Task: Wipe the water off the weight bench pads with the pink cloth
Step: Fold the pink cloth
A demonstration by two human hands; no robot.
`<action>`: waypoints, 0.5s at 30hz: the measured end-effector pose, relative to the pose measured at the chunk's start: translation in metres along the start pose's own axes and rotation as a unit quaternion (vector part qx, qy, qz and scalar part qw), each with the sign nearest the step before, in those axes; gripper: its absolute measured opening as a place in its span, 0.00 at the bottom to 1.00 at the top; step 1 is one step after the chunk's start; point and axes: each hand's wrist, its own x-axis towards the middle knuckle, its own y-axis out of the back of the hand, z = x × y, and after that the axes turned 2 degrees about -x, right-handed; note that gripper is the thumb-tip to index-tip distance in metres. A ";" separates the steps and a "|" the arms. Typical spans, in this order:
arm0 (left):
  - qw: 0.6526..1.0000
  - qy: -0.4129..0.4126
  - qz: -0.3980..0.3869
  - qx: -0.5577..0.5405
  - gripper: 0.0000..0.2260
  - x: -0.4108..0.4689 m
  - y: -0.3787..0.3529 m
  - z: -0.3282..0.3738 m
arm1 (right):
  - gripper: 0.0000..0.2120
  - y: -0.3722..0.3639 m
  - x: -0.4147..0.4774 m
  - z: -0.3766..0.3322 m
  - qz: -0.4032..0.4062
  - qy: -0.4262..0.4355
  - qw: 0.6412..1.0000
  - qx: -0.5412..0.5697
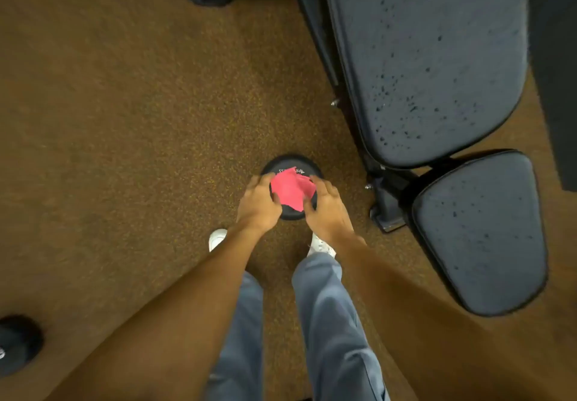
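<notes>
Head cam: L hand (258,202) & R hand (328,211) fingers curled, gripping pink cloth (292,190) atop black disc (292,162).

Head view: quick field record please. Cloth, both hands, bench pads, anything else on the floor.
cloth: pink cloth, crumpled on top of a round black weight standing on the floor
left hand: touching the cloth's left edge; grip unclear
right hand: at the cloth's right edge, thumb on it; grip unclear
long pad: dotted with water drops, not yet wiped
short pad: drops on it too
other: second black weight at lower left
</notes>
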 end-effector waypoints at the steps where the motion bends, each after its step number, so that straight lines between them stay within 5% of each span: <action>1: 1.000 -0.005 -0.001 0.008 0.22 0.008 -0.005 -0.003 | 0.27 -0.006 0.008 0.004 0.006 0.005 1.000 -0.002; 15: 0.999 0.004 0.031 -0.009 0.11 0.045 -0.029 -0.012 | 0.20 -0.041 0.047 0.026 0.018 -0.029 0.999 -0.037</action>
